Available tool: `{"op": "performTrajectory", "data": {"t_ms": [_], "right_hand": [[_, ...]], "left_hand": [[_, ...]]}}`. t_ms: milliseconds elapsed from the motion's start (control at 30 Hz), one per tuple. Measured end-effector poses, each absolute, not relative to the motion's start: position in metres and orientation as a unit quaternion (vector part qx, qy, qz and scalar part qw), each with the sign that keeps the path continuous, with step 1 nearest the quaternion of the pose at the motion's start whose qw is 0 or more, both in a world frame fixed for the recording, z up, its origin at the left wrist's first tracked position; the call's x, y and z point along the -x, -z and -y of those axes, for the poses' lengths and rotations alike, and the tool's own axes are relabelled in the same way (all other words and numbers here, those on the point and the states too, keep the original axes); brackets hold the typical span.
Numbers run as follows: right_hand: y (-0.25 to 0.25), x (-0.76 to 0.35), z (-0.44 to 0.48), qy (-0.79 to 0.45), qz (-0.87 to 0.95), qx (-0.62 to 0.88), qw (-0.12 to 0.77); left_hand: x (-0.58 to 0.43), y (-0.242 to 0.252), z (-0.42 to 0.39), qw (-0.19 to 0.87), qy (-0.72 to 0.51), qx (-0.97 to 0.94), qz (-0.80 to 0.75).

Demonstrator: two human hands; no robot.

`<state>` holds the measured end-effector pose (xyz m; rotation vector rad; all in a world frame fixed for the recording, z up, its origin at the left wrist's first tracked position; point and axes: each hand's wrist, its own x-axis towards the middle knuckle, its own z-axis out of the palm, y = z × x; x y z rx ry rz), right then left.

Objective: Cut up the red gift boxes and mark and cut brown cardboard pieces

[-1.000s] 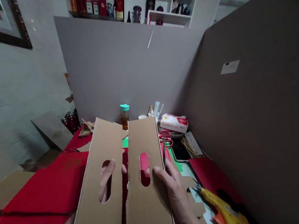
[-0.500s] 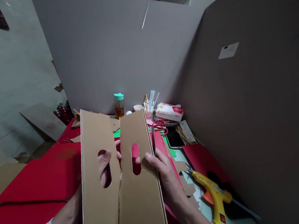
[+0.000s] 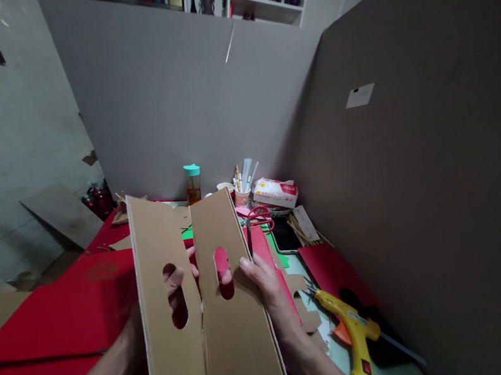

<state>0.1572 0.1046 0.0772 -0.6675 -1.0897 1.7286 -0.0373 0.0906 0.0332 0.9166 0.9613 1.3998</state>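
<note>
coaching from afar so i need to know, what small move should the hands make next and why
Probably ease the right panel toward the left panel: a gap shows between their upper parts, while lower down they nearly meet. The right hand grips the right panel's outer edge; the left hand is behind the left panel.

Two cardboard panels [image 3: 180, 372] [image 3: 240, 355], two hands [image 3: 174, 279] [image 3: 266, 282]

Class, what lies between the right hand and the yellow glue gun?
The head view shows red material, brown cardboard scraps and white scraps between the right hand and glue gun.
</note>
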Motion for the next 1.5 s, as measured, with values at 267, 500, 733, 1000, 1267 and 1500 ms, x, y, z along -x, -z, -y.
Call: {"op": "performTrajectory", "data": {"t_ms": [267,500,733,1000,1267,1500], "right_hand": [[-0.069,-0.153,-0.100,-0.724,0.460,0.216,0.467],[-0.063,-0.152,-0.103,-0.718,0.437,0.254,0.478],[-0.075,-0.162,-0.111,-0.675,0.437,0.301,0.513],[-0.074,-0.163,-0.111,-0.671,0.431,0.306,0.520],[-0.053,-0.147,-0.105,-0.626,0.520,0.268,0.515],[-0.057,-0.142,-0.096,-0.610,0.552,0.277,0.496]], "left_hand": [[0.029,-0.040,-0.090,0.525,-0.619,-0.355,-0.465],[0.027,-0.049,-0.086,0.546,-0.612,-0.314,-0.477],[0.038,-0.049,-0.089,0.512,-0.679,-0.233,-0.471],[0.039,-0.050,-0.090,0.503,-0.693,-0.210,-0.473],[0.023,-0.061,-0.082,0.530,-0.662,-0.240,-0.473],[0.021,-0.061,-0.080,0.471,-0.659,-0.281,-0.515]]}}
